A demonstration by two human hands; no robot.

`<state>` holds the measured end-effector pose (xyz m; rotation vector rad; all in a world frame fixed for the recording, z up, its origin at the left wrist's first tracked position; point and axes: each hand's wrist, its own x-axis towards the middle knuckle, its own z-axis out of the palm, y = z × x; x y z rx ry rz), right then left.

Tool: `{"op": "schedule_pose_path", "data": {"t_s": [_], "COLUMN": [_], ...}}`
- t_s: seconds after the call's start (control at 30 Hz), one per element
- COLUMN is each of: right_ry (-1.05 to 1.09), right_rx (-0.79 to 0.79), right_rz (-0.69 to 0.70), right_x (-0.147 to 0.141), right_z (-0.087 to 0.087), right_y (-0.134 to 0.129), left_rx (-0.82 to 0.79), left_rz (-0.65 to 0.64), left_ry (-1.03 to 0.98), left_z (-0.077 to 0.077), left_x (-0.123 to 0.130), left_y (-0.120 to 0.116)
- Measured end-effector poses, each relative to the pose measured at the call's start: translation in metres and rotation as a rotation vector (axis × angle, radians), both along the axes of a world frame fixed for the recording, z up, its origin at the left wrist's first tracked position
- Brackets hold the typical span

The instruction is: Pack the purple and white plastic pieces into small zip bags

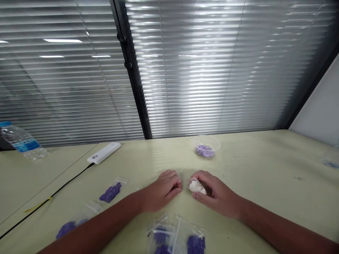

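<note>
The right hand (218, 195) hides much of a white wad (196, 187), perhaps tissue; the picture's bottom edge cuts off plastic bags (176, 234).

Reflected white ceiling lights (63, 40) glare brightly off grey slatted window blinds (206, 70) and a glossy pale green tabletop (265, 165); faint soft shadow lies near the bare left hand (161, 190) and right hand (218, 194); wide-angle edges bow.

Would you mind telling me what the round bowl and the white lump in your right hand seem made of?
The bowl looks like thin, glossy clear plastic: the table shows through it. The white lump in the right hand looks soft and matte, perhaps tissue, given its creases.
</note>
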<state>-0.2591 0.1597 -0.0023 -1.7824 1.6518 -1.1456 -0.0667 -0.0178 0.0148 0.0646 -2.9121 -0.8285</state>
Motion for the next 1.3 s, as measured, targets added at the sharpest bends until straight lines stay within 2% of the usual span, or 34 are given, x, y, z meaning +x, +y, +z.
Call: {"op": "schedule_pose_path", "data": {"t_s": [0.07,0.17,0.23,0.37,0.53,0.63,0.83,0.93,1.1,1.3], "right_ry": [-0.004,-0.007,-0.001,0.026,0.024,0.022,0.029,0.024,-0.002,-0.034], "right_rx": [-0.007,0.001,0.004,-0.006,0.007,0.004,-0.026,-0.044,-0.04,-0.032], "right_rz": [0.002,0.008,0.011,0.017,0.008,0.002,0.001,0.01,0.0,0.004], "right_x": [0.0,0.0,0.0,0.001,0.0,0.0,0.0,0.0,0.0,-0.001], "right_z": [-0.001,-0.001,0.0,0.0,0.002,0.0,-0.003,-0.002,-0.003,-0.004], "right_y": [0.0,-0.001,-0.001,-0.002,-0.001,-0.002,-0.002,-0.001,-0.002,-0.002], "left_rx": [0.144,0.515,0.694,0.811,0.95,0.884,0.441,0.295,0.187,0.143], "left_rz": [0.044,0.156,0.196,0.245,0.292,0.269,0.164,0.15,0.135,0.165], "left_ry": [-0.02,-0.041,0.008,0.083,0.048,0.115,0.246,0.222,0.251,0.332], "left_z": [0.003,0.006,0.004,-0.004,-0.009,-0.01,-0.007,-0.004,0.0,0.001], "left_x": [0.001,0.0,-0.003,-0.01,-0.009,-0.006,-0.001,0.001,0.003,0.004], "left_y": [0.0,0.007,0.015,0.03,0.025,0.022,0.03,0.035,0.037,0.035]}}
